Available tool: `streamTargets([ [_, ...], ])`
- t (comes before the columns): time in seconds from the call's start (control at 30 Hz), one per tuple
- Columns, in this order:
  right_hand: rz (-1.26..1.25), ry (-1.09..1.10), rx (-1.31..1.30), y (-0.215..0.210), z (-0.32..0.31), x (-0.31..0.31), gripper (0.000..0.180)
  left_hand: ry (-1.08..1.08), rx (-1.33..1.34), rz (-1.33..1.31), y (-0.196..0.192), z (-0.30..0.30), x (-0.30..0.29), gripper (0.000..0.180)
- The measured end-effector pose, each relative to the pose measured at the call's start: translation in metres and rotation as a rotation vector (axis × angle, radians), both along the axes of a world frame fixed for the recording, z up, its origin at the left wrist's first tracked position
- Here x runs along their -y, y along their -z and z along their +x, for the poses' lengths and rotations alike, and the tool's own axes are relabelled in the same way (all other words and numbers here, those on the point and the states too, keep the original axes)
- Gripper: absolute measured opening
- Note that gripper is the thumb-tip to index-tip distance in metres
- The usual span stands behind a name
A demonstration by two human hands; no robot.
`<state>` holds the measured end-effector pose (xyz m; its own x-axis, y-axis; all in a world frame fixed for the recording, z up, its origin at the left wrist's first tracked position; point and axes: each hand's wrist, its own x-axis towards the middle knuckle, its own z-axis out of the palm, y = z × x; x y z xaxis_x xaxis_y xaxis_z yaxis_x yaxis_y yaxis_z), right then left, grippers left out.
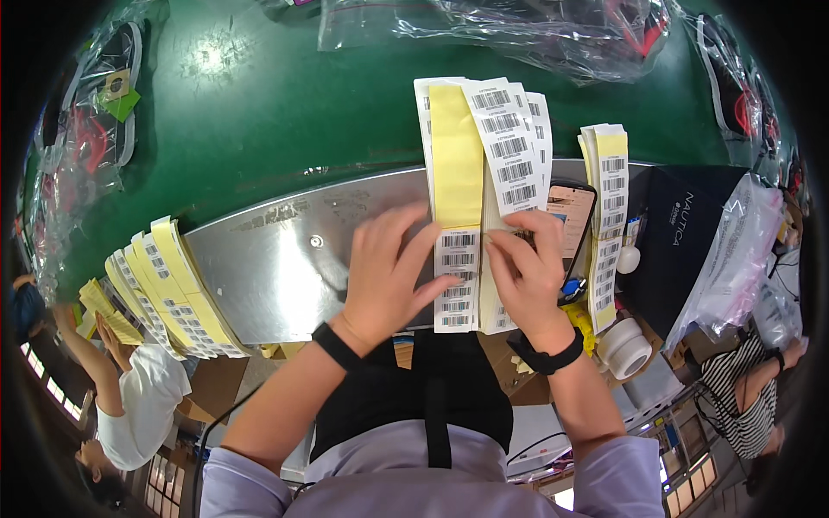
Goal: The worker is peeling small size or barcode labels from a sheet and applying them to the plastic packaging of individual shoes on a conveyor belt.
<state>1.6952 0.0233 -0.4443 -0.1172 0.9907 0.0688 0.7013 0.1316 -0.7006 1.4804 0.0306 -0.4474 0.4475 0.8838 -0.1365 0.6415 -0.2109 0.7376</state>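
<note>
Two stacks of white barcode label sheets lie in front of me, crossing from the metal plate onto the green table. The left label stack [457,268] has a bare yellow strip over its far part. The right label stack [509,142] fans out at its far end. My left hand [384,272] has its fingers apart, with thumb and index fingertip at the left stack's near labels. My right hand [531,276] rests over the right stack's near part, thumb and fingers bent together at its sheet edges; the fingertips' grip is partly hidden.
A smartphone [570,224] lies right of the stacks, beside another label stack [610,207]. More yellow-and-white label stacks [177,289] lie left on the metal plate [285,268]. Farther right are a dark box [682,242] and a white jar [623,348]. Plastic-bagged goods [518,30] line the far side. People work both sides.
</note>
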Motion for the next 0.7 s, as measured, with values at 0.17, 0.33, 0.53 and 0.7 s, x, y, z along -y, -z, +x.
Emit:
streamTargets([
  [0.17,-0.102,0.099,-0.093,-0.021,-0.004,0.021,0.018,-0.112,-0.151,-0.175,-0.002,0.021,0.014,0.036],
  [0.33,-0.156,0.134,-0.104,-0.025,-0.003,0.029,0.017,-0.178,-0.011,-0.337,0.001,0.021,0.003,0.032],
  [0.53,-0.203,0.108,-0.140,-0.028,-0.001,0.024,0.016,-0.074,-0.041,-0.335,-0.026,0.019,-0.011,0.032],
  [0.7,-0.443,0.258,-0.366,-0.036,-0.010,0.015,0.032,-0.363,0.349,-0.814,-0.032,0.025,-0.017,0.021],
])
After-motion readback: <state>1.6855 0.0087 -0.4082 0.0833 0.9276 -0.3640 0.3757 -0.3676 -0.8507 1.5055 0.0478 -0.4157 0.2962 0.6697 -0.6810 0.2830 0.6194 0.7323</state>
